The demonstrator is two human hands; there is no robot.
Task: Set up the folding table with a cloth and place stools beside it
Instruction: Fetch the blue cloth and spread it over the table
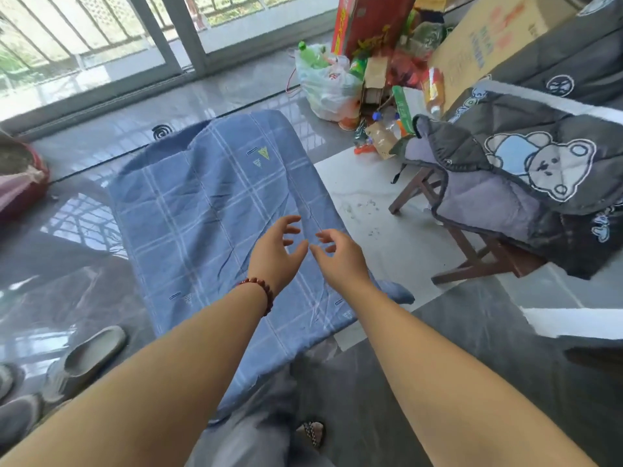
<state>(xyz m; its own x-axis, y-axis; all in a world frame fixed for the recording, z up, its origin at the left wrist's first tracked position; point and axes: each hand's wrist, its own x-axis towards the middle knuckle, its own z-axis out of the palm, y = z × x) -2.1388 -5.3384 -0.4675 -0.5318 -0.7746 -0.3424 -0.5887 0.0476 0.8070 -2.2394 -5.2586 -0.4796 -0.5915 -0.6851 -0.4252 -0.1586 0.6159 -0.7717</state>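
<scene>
Head view: left hand (274,252) and right hand (342,256) side by side over the blue checked cloth (202,210).
Both hands' fingers are loosely spread, slightly curled and hold nothing; whether they touch the cloth cannot be told. The wrinkled cloth covers the left part of the table (377,203), whose white top shows at the right. A wooden stool (472,261) under a grey bear blanket (505,170) stands just beside it on the glossy tiled floor (472,332). Both forearms reach forward, close together.
</scene>
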